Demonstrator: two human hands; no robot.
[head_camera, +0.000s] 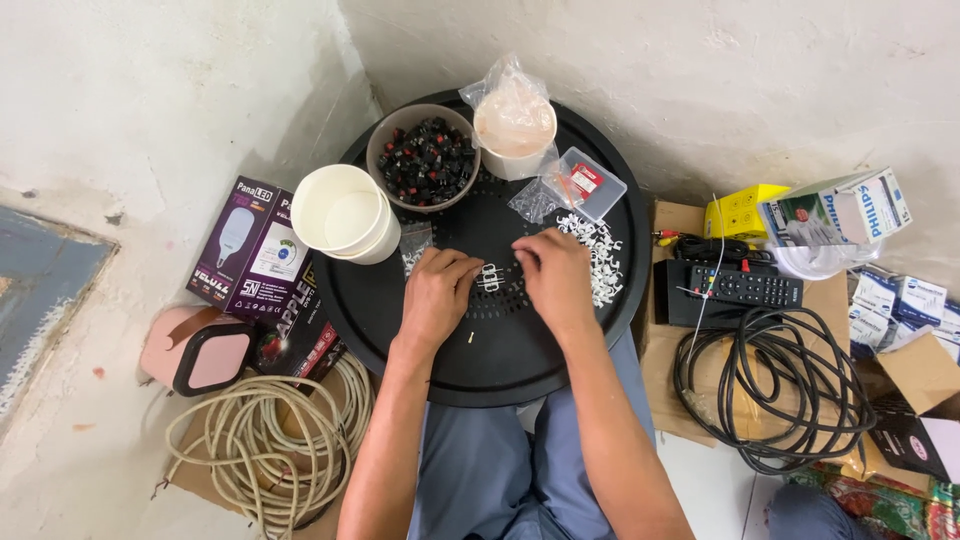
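Rough grey concrete floor and whitewashed wall around a round black perforated plastic tray (400, 330) resting over the lap; left hand (437, 290) and right hand (556, 275) both curled down, fingertips pinching a small row of white plastic cable clips (489, 277) at tray centre. Loose heap of white clips (600, 262) just right of the right hand, one stray white nail (470, 338) below the left. Best kept: clips lined up flat, light pinch, wrists low, clear of the empty white paper cup (345, 215) and the grey bowl of black-and-red parts (425, 160)
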